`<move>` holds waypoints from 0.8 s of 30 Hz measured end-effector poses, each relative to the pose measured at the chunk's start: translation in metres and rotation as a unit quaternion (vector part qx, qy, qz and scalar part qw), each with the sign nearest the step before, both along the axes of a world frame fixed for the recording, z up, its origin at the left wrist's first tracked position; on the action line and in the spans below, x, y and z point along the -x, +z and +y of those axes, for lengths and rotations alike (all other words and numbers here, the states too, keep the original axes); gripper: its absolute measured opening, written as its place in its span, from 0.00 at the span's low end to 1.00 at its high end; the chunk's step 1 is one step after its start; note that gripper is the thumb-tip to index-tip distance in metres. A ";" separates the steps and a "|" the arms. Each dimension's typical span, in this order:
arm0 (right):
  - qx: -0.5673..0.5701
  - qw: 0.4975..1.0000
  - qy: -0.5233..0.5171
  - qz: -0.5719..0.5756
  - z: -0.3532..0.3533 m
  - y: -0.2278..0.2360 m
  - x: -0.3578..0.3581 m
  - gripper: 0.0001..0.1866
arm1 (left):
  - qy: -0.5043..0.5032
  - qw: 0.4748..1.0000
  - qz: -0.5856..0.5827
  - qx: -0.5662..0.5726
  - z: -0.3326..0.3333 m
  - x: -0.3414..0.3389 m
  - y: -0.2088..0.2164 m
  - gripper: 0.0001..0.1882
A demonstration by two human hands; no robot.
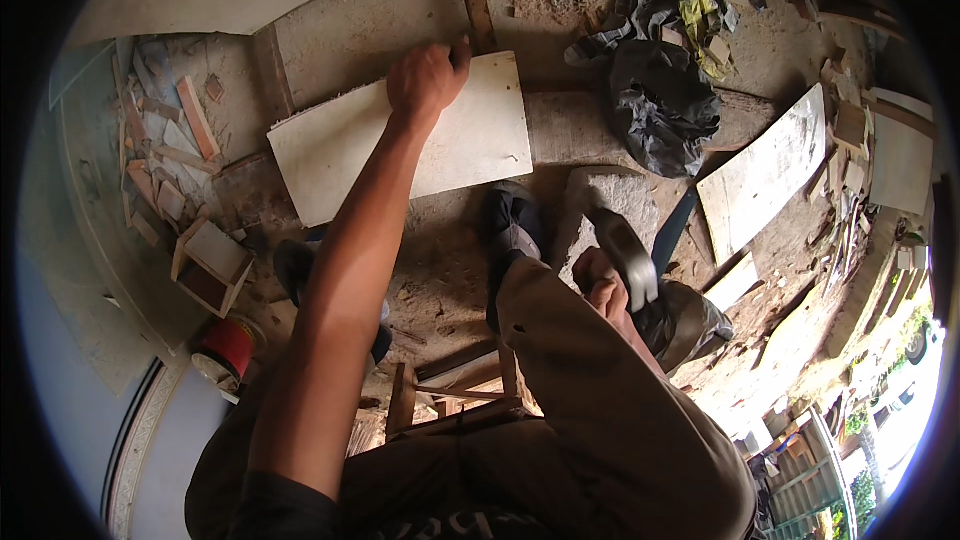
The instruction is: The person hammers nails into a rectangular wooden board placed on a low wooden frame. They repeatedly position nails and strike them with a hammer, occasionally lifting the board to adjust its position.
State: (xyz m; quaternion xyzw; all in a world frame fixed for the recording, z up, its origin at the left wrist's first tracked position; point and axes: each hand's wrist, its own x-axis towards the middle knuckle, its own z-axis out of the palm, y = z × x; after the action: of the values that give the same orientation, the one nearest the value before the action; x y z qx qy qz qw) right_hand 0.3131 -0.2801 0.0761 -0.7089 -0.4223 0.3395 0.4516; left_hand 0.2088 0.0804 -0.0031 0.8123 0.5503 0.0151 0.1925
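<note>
A pale rectangular board (340,155) lies before me across wooden pieces on the ground. My left hand (425,85) is at its far edge, fingers curled closed and thumb sticking out; whatever they hold, if anything, is hidden. Close by my right knee, my right hand (605,285) is closed round a hammer. The hammer's curved dark metal head (628,255) is raised and slightly blurred, with a shiny end; its handle is mostly hidden by the hand.
A black plastic bag (665,105) lies beyond the board on the right, near a white panel (765,175). Wood offcuts (195,115) lie at left, above a small wooden box (212,265) and a red container (225,350). A stone block (610,195) sits beside my foot.
</note>
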 end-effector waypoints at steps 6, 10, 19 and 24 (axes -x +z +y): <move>0.287 0.957 0.029 -0.042 0.057 0.000 0.010 0.18 | -0.016 1.000 0.001 -0.017 0.001 -0.002 -0.006 0.30; 0.224 0.974 -0.026 -0.014 0.048 0.010 0.003 0.24 | -0.003 1.000 0.009 -0.018 -0.001 0.001 -0.008 0.30; 0.291 0.956 -0.017 -0.014 0.034 -0.016 0.007 0.23 | -0.020 1.000 -0.001 -0.024 0.000 -0.010 -0.004 0.29; 0.262 0.964 0.021 -0.049 0.055 0.005 0.006 0.22 | 0.003 0.999 -0.008 -0.032 -0.002 0.001 -0.010 0.29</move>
State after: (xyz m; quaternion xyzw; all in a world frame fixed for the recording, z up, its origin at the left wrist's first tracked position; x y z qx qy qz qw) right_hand 0.3072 -0.2255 0.0810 -0.8089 -0.3552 0.4127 0.2218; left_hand 0.2080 0.0780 -0.0127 0.8163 0.5503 0.0397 0.1709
